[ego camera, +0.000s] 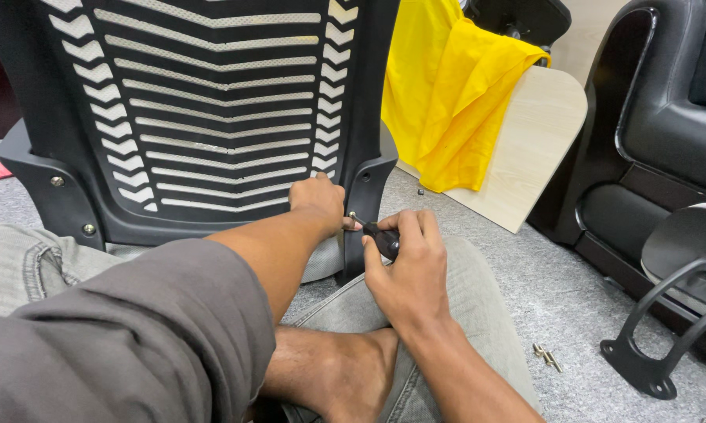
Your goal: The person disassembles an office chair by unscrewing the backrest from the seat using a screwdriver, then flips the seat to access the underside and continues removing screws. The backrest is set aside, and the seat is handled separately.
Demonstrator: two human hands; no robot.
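The screwdriver (383,237) sits in the right hand (408,270), whose fingers are clenched round its dark handle. Its long axis runs up and to the left, with the metal tip pointing at a screw (352,215) on the lower right post of the chair back (204,117). The left hand (318,202) is just beside that tip, its fingers curled and pressed against the black plastic frame at the bottom right corner of the slatted panel; it grips the frame edge rather than any loose thing. Both forearms cross over the person's lap, above grey trousers and a bare foot (345,376) tucked under the right wrist.

The chair back stands nearly upright on the grey carpet floor (541,290), leaning a little away from the person, and its lower corners flare outward. Two more bolts (71,205) show on its left corner. To the right of the post the carpet is open as far as a pale wooden board (533,149) draped with a yellow cloth (455,94). Further right is a black padded seat (666,117), and a black armrest bracket (666,329) lies near the bottom right edge with a few loose screws (547,357) just beside it
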